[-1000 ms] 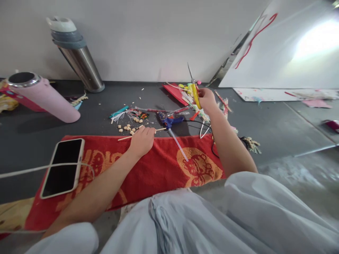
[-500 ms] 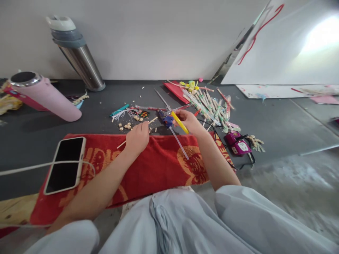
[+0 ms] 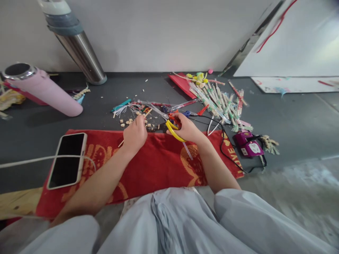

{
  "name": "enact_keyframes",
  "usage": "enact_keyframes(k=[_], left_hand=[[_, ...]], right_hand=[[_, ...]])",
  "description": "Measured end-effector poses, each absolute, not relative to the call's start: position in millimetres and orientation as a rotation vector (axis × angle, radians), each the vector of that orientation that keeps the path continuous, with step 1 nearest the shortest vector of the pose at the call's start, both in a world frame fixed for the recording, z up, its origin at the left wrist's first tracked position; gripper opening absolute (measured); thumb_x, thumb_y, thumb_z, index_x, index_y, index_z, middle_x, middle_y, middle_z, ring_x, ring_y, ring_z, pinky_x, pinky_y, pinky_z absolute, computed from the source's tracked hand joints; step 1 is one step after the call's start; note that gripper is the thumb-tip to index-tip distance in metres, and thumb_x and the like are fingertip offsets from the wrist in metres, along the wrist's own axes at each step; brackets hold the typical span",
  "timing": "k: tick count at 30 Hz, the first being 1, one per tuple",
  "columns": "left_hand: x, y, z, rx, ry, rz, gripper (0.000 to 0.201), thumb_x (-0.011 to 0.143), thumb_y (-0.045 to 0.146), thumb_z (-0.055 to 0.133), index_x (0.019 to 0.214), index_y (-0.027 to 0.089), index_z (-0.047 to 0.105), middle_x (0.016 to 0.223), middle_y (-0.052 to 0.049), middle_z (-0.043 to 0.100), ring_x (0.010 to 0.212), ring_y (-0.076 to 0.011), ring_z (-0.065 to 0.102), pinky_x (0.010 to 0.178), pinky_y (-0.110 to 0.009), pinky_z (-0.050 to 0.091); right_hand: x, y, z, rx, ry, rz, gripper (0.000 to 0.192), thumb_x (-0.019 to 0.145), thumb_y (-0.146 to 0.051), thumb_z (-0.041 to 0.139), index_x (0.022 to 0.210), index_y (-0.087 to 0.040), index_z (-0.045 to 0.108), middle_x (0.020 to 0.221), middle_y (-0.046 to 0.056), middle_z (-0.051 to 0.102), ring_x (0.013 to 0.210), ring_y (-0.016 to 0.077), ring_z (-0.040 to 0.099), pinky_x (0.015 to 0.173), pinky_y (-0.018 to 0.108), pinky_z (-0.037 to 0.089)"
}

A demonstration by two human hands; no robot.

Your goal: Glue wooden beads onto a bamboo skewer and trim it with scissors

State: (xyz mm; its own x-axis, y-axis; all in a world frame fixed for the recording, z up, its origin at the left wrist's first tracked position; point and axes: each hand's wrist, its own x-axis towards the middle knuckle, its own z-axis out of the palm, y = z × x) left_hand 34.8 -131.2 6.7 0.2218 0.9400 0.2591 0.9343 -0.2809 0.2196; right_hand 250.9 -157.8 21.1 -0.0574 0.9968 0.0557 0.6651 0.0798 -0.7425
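My left hand (image 3: 135, 134) is closed around a thin wooden stick (image 3: 148, 113), whose ends stick out above and below the fist. My right hand (image 3: 186, 128) grips scissors (image 3: 173, 131) by their yellow and orange handles. The scissor blades point up and left, towards the stick's upper end but apart from it. Partly hidden behind the right hand lies a blue tool, probably a glue gun (image 3: 186, 113), with a black cord. A translucent rod (image 3: 188, 151) shows below that hand. Small pale wooden bits (image 3: 129, 121) are scattered beyond the left hand.
A red towel (image 3: 156, 165) lies under my forearms, with a phone (image 3: 67, 160) and white cable on its left. A pink tumbler (image 3: 50, 91) and a steel flask (image 3: 82, 53) stand left. Wrapped sticks (image 3: 217, 100) and a purple box (image 3: 249, 144) are at right.
The scissors in my right hand have turned, so their blades and handle loops now show, pointing left. The left hand still holds the stick. The view has shifted slightly.
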Motion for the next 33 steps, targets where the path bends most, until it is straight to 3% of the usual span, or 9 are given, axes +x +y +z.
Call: enact_keyframes(k=[5,16,23,33], left_hand=[[34,-133,7,2.425,1.834,0.582,0.034,0.096,0.022,0.030,0.114,0.013,0.058,0.104,-0.016,0.072,0.093,-0.0244,0.070,0.071,-0.030,0.050],[37,-136,15,2.426,1.815,0.476,0.038,0.097,0.024,0.025,0.114,0.012,0.057,0.110,-0.018,0.071,0.096,-0.0279,0.070,0.074,-0.035,0.052],[36,-136,16,2.425,1.768,0.500,0.038,0.096,0.023,0.026,0.117,0.012,0.056,0.112,-0.017,0.070,0.099,-0.0253,0.069,0.078,-0.033,0.051],[37,-136,17,2.430,1.770,0.495,0.039,0.096,0.023,0.027,0.121,0.013,0.056,0.113,-0.016,0.070,0.099,-0.0247,0.069,0.080,-0.033,0.052]], right_hand=[[247,-162,18,-1.569,-1.827,0.720,0.068,0.063,-0.047,0.076,0.117,-0.012,0.054,0.118,0.015,0.063,0.095,0.0226,0.061,0.089,0.038,0.049],[248,-167,20,-1.564,-1.843,0.748,0.069,0.065,-0.055,0.074,0.116,-0.013,0.053,0.115,0.016,0.065,0.094,0.0236,0.063,0.088,0.041,0.051],[249,-167,18,-1.512,-1.832,0.758,0.070,0.066,-0.056,0.074,0.118,-0.014,0.053,0.125,0.017,0.062,0.105,0.0263,0.063,0.096,0.044,0.050],[252,-167,17,-1.483,-1.839,0.747,0.071,0.066,-0.059,0.073,0.119,-0.015,0.054,0.123,0.017,0.063,0.101,0.0260,0.064,0.093,0.045,0.052]])
